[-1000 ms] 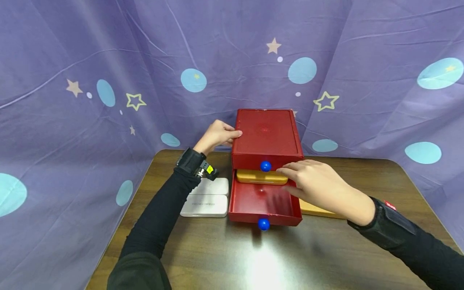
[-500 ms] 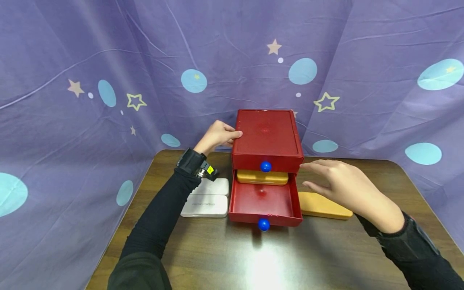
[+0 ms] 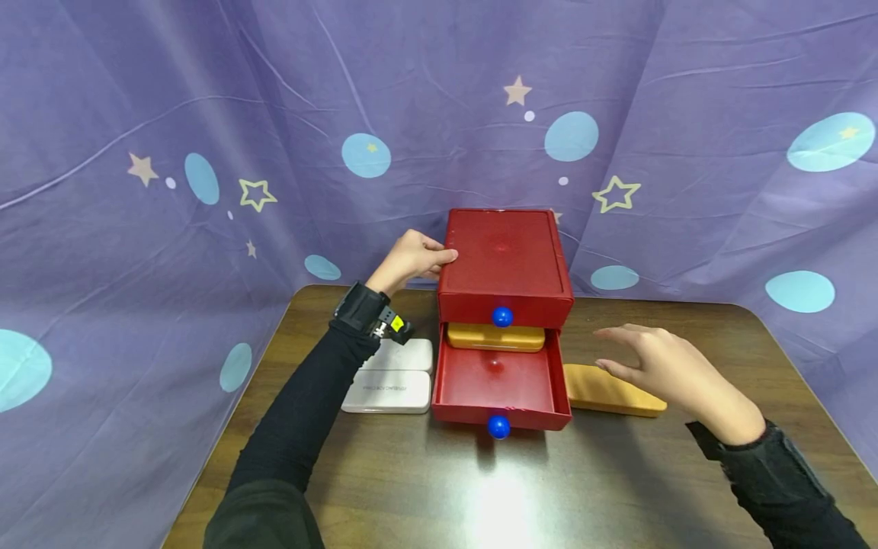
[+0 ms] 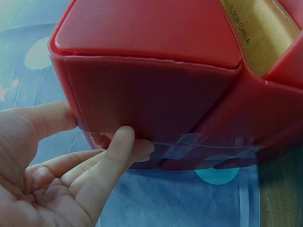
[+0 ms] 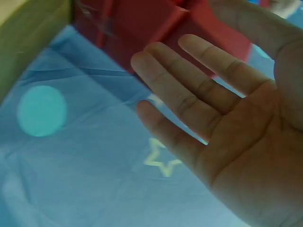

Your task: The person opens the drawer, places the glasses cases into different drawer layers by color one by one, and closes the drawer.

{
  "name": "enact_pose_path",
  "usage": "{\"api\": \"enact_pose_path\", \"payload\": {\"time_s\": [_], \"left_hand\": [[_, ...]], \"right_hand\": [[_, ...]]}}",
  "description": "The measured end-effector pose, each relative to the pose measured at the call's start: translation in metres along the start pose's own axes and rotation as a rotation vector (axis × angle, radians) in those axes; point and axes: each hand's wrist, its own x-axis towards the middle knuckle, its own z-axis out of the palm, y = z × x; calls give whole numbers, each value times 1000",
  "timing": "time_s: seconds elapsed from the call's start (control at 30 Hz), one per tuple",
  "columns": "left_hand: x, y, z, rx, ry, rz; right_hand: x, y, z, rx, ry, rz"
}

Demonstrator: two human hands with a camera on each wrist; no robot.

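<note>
A red two-drawer box (image 3: 504,255) stands at the back centre of the table. My left hand (image 3: 409,259) touches its left side and upper edge, and in the left wrist view the fingers (image 4: 122,142) rest against the red wall without wrapping round it. The lower drawer (image 3: 494,385) is pulled out, and a gold case (image 3: 495,337) lies at its back, its text showing in the left wrist view. My right hand (image 3: 675,374) hovers right of the box with fingers spread and holds nothing; the palm (image 5: 246,156) is bare in the right wrist view.
Two white cases (image 3: 386,391) lie left of the drawer. A yellow case (image 3: 613,390) lies on the table to its right, near my right hand. Blue knobs (image 3: 503,316) mark both drawer fronts. A purple patterned curtain (image 3: 439,114) hangs behind the table.
My right hand has moved right, away from the drawer front, and then slightly lower, uncovering the yellow case. My left hand, the box and the drawer have stayed put.
</note>
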Motion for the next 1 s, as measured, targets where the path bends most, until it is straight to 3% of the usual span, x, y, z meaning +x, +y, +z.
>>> {"api": "enact_pose_path", "payload": {"time_s": [0.47, 1.0], "left_hand": [[0, -2, 1, -10, 9, 2], [-1, -1, 1, -19, 7, -3]], "right_hand": [[-13, 42, 53, 44, -197, 63], [-21, 64, 89, 68, -234, 52]]}}
